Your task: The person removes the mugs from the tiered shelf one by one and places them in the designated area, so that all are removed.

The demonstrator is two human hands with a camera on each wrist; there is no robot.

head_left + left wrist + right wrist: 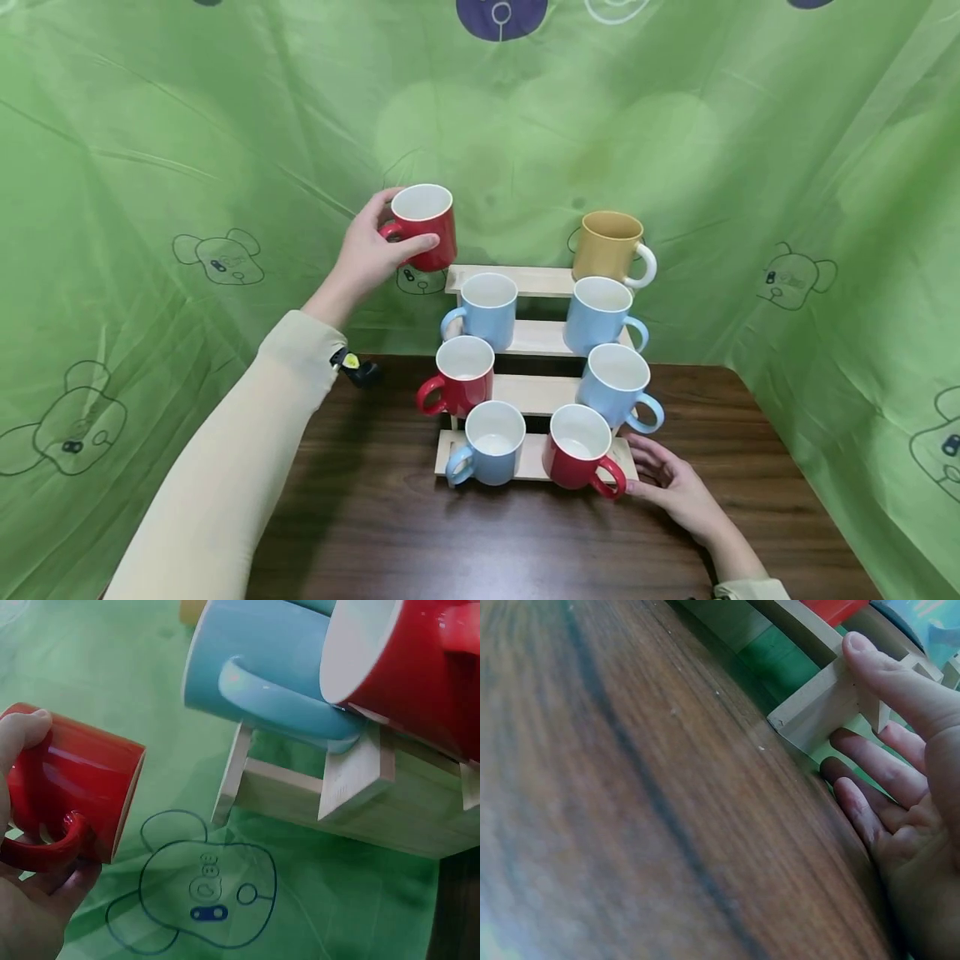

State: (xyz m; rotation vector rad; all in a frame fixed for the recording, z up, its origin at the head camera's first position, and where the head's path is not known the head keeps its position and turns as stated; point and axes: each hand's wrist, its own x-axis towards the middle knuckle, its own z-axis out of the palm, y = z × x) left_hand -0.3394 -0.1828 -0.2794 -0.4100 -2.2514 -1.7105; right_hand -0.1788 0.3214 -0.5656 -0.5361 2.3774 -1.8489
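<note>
In the head view my left hand (375,246) grips a red mug (431,237) by its handle side, thumb across the body. The mug hangs upright beside the left end of the top shelf, apart from the wooden tiered rack (532,393). The left wrist view shows the fingers round the mug (90,780) and its handle. My right hand (678,492) is at the rack's lower right end. There, in the right wrist view, the thumb (862,646) rests on the shelf corner while the other fingers spread loosely beside the frame.
A yellow mug (606,246) stands at the top shelf's right end. Blue mugs (495,446) and red mugs (465,379) fill both ends of the lower shelves, handles outward. The rack stands on a dark wooden table (375,517), with green cloth (262,167) around it.
</note>
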